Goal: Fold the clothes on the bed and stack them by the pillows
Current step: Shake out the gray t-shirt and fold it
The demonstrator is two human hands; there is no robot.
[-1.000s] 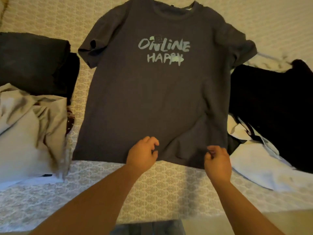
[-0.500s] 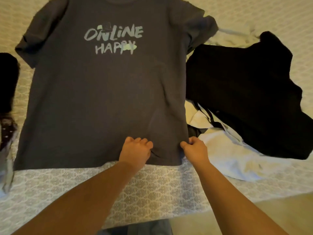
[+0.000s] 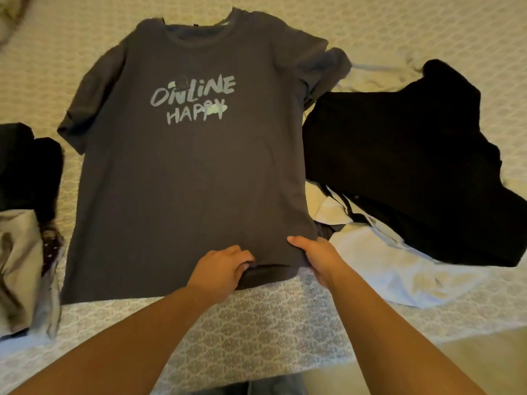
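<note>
the patterned bed cover (image 3: 256, 317) held a grey t-shirt (image 3: 185, 172) laid flat, print up, between a black garment (image 3: 413, 155) and a beige garment (image 3: 17, 260). the left hand (image 3: 221, 267) and right hand (image 3: 316, 256) each gripped its near hem, fingers curled round the fabric.

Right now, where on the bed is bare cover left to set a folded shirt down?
Bare patterned bedspread shows along the near edge below the dark grey printed T-shirt, and at the far corners beyond its sleeves. Crowded: the black garment and white cloth fill the right; dark and beige clothes fill the left. Both hands grip the hem.
</note>
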